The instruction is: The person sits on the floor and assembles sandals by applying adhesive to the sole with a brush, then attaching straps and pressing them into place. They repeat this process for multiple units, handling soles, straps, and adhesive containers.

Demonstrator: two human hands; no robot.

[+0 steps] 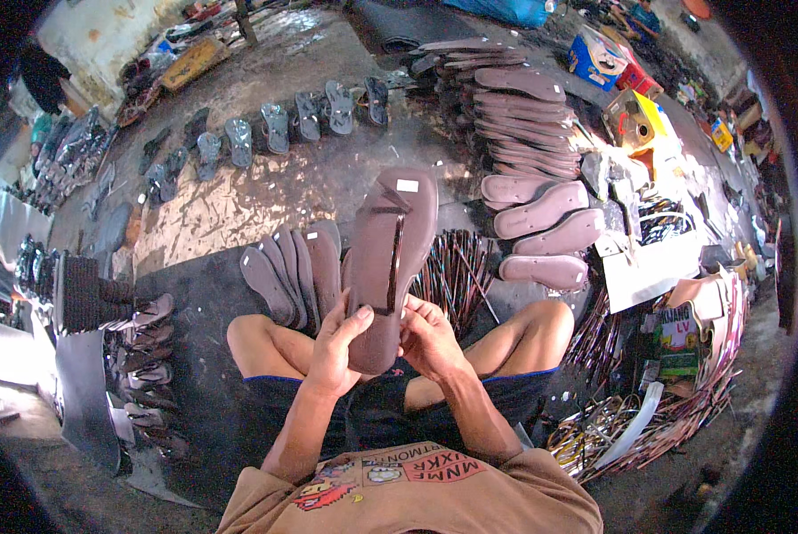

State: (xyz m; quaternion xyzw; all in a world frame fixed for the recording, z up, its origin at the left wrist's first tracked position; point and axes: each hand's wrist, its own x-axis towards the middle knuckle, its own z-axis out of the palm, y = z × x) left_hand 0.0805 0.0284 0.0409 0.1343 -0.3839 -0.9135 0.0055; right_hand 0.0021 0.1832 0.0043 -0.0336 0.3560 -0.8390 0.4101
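Observation:
A brown sandal sole (374,254) is held up before me, with a small white label at its far end. A glossy dark strap (396,258) runs along its top from a forked part near the label. My left hand (335,347) is closed on the sole's near left side, thumb on top, fingers underneath. At its right edge my right hand (430,338) is closed in a pinch by the strap's near end; the fingertips are partly hidden. Just beyond my hands, several loose brown soles (274,276) lean to the left and a bundle of thin dark straps (457,276) lies to the right.
Stacked brown soles (523,125) stand at the far right, with loose soles (546,209) nearer. A row of dark sandals (274,129) lies at the far left. More sandals (149,374) line my left side. Strap bundles (648,440) and a yellow box (641,120) are at right.

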